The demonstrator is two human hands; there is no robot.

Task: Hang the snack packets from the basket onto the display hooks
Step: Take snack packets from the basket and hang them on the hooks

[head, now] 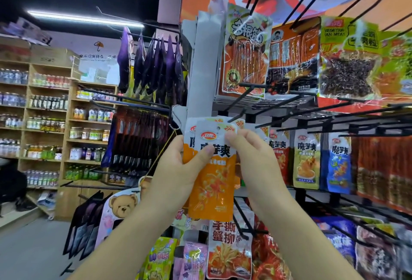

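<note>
A: Now, item: orange snack packet (pixel 213 181), location?
B: Raised before the display hook (pixel 236 117); left hand (pixel 178 168) fingers and right hand (pixel 254 159) fingers clamped on its white top edge

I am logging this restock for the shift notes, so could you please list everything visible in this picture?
Orange snack packet: one, orange with a white top, held in both hands just below a hook tip.
Display hooks: many, black, jutting from the rack in rows.
Hung snack packets: many; green, blue, red and orange, on the rack to the right.
Purple packets: several, dark purple, hanging upper left of the rack.
Bear card: one, pale with a brown bear, lower left.
Wooden shelves: bottles and jars, far left.
Left hand: grips the packet's left edge.
Right hand: pinches the packet's top right.
</note>
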